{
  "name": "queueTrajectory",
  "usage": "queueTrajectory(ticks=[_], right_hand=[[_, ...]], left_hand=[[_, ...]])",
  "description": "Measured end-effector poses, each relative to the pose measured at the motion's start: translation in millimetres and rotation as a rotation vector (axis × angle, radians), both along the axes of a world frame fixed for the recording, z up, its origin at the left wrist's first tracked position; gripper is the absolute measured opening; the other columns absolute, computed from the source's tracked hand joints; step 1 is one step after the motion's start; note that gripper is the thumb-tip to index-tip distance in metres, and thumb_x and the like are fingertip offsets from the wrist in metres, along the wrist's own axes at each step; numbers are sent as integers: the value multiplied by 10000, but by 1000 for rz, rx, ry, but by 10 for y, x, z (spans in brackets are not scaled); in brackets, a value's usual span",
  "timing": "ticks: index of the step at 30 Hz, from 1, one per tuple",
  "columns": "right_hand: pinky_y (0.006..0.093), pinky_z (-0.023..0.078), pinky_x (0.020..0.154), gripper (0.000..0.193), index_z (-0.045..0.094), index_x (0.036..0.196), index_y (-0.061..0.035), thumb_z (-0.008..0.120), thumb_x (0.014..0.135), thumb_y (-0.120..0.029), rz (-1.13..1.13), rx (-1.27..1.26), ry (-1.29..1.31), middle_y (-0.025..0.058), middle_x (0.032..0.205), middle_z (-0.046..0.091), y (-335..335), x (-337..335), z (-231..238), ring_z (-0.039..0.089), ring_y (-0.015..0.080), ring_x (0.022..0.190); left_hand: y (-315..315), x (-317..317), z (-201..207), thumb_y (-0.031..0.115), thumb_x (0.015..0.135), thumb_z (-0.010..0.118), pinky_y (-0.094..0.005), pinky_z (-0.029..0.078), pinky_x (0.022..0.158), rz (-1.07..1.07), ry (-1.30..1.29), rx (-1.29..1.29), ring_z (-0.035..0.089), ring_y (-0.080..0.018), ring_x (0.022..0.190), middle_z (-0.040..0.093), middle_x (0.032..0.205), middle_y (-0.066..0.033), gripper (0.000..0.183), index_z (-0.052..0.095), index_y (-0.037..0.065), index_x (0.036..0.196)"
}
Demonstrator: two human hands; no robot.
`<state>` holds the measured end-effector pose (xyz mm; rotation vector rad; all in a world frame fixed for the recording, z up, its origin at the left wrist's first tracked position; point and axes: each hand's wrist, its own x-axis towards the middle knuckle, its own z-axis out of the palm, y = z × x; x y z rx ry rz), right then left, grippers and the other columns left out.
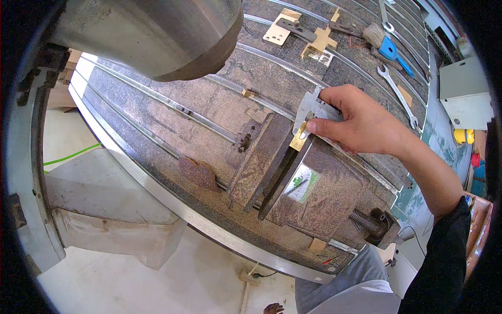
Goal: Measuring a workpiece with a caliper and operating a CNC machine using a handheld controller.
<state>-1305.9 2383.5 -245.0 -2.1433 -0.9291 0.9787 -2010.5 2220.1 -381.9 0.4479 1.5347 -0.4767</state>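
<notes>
My right hand (pixel 358 120) reaches in from the right and pinches a silver caliper (pixel 308 107) between thumb and fingers. The caliper is tilted over a vise (pixel 253 167), against a small brass-coloured block (pixel 298 142). The block sits at the far end of the vise jaws; whether the jaws clamp it I cannot tell. At the bottom edge, small and dark, is what looks like part of my left hand (pixel 273 309), low beside my leg. Its fingers seem loosely apart, with nothing visible in them; the rest is cut off by the frame.
The slotted machine table (pixel 157 110) is strewn with chips. A large metal machine head (pixel 151 36) hangs at the upper left. Toward the back right lie a wrench (pixel 398 97), a blue-handled brush (pixel 388 49) and clamped brass plates (pixel 320 42). A threaded screw (pixel 366 221) protrudes near the vise.
</notes>
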Motion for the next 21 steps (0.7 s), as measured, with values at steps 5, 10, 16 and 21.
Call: queueTrajectory(ticks=[5,10,16,21], right_hand=[[242,340,392,212,595,872,17,660,876,-184,53,159,52,1,585,534,-12,-69,-74,467,55,446],[250,355,420,216,597,871,23,664,869,-183,49,92,64,7,583,538,33,-101,14,476,57,467],[312,386,484,215,623,879,19,677,833,-184,45,70,23,97,605,552,33,-113,32,515,141,521],[370,399,521,232,639,876,20,694,794,-191,11,70,34,181,618,552,35,-113,17,521,203,548]], left_hand=[[35,85,15,272,930,473,-398,497,836,35,-10,-43,601,-261,1015,604,1133,-119,368,502,81,1243],[-1,140,20,300,945,425,-403,497,842,-133,59,-20,597,-277,1017,597,1147,-130,402,479,63,1265],[17,147,12,303,937,428,-428,491,851,-69,39,-46,600,-275,1007,601,1143,-132,409,492,58,1256],[-34,87,-9,278,926,447,-413,501,832,-27,65,-25,608,-261,984,609,1122,-125,390,501,58,1243]])
